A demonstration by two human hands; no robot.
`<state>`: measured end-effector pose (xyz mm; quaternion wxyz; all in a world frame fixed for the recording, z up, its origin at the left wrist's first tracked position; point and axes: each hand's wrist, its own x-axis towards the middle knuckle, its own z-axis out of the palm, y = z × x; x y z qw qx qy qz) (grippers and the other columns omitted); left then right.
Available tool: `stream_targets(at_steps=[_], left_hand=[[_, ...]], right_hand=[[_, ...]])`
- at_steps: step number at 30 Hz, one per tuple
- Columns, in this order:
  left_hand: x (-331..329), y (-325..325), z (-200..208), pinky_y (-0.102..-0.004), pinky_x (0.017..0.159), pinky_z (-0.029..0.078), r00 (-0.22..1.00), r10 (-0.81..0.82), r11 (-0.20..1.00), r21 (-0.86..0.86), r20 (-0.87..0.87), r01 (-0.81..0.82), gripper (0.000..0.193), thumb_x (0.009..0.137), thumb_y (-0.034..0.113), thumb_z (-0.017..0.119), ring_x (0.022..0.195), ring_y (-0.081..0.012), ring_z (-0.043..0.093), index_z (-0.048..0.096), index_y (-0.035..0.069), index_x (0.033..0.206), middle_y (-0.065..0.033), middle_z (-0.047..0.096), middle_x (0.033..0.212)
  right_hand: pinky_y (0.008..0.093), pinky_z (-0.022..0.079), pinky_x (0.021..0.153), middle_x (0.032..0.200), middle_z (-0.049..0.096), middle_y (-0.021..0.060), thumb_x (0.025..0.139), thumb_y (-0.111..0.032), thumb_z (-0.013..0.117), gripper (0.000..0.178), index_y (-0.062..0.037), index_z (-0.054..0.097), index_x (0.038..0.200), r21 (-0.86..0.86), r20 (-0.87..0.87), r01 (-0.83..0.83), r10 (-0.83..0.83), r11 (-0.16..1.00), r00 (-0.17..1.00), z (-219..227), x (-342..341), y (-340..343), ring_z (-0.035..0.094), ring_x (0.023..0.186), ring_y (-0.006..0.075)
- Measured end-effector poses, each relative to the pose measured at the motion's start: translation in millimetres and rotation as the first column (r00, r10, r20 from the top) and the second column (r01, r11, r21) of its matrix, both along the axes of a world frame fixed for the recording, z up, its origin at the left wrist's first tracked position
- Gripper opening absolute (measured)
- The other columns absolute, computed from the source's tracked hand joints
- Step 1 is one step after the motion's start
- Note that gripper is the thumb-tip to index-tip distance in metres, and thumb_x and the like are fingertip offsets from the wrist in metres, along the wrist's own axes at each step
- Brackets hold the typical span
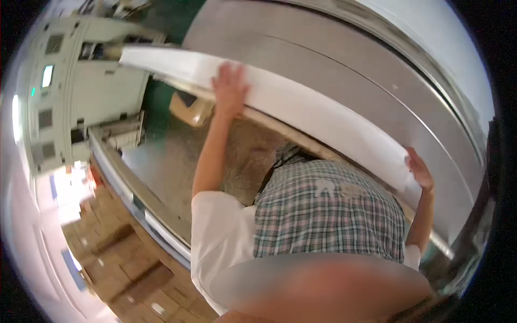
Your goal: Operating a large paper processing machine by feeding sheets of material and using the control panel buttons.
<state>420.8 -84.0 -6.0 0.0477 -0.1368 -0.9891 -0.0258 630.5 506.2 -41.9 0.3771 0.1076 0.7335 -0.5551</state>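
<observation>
A long white strip-like surface (pixel 301 102) runs from the upper left down to the right in front of me. Its material is not clear. My left hand (pixel 230 89) lies on its left part with the fingers spread, slightly blurred. Over at its right end, my right hand (pixel 420 171) rests against the surface with fingers stretched out. Neither hand shows anything held. Beyond the strip is a broad grey-brown panel (pixel 318 64) with a thin dark seam.
A pale machine cabinet (pixel 107 89) with a small lit screen stands at the left. Stacked brown cardboard boxes (pixel 118 253) fill the lower left, beside a long rail (pixel 145 204). An open carton (pixel 188 110) sits on the floor below the strip. A checked apron (pixel 328 215) covers my front.
</observation>
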Motion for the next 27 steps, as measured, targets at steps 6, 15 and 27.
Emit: stream_targets(at_steps=[6, 15, 27], left_hand=[[10.1, -6.6, 2.3, -0.0553, 0.102, 0.012, 0.996, 0.001, 1.000, -0.011, -0.095, -0.002, 0.059, 0.084, 0.048, 0.043, 0.130, -0.0346, 0.015, 0.032, 0.018, 0.133, -0.0188, 0.018, 0.140], [18.1, -2.8, 5.5, -0.0537, 0.103, 0.012, 0.993, -0.119, 0.993, 0.027, 0.000, 0.119, 0.060, 0.081, 0.050, 0.045, 0.130, -0.0372, 0.015, 0.033, 0.021, 0.132, -0.0201, 0.019, 0.140], [-9.1, -30.6, 14.3, -0.0484, 0.104, 0.017, 0.765, -0.624, 0.740, 0.436, 0.159, 0.512, 0.076, 0.074, 0.041, 0.058, 0.125, -0.0404, 0.024, 0.030, -0.006, 0.127, -0.0249, 0.029, 0.132]], right_hand=[[0.0233, 0.035, 0.086, 0.111, 0.044, 0.0003, 0.091, -0.019, 0.044, 0.039, -0.0046, 0.038, 0.127, 0.068, -0.407, -0.183, 0.195, 0.981, 0.892, -11.7, -70.7, -132.9, 0.042, 0.098, 0.0103], [0.0252, 0.047, 0.059, 0.098, 0.050, 0.0039, 0.090, -0.026, 0.043, 0.039, -0.0086, 0.039, 0.125, -0.123, -0.286, -0.176, 0.135, 0.977, 0.949, 18.0, -163.2, -305.5, 0.051, 0.076, 0.0111], [0.0283, 0.048, 0.064, 0.098, 0.053, 0.0093, 0.086, -0.015, 0.049, 0.033, -0.0023, 0.045, 0.116, -0.319, -0.644, -0.098, -0.140, 0.943, 0.752, -33.5, -234.0, -450.8, 0.055, 0.075, 0.0162]])
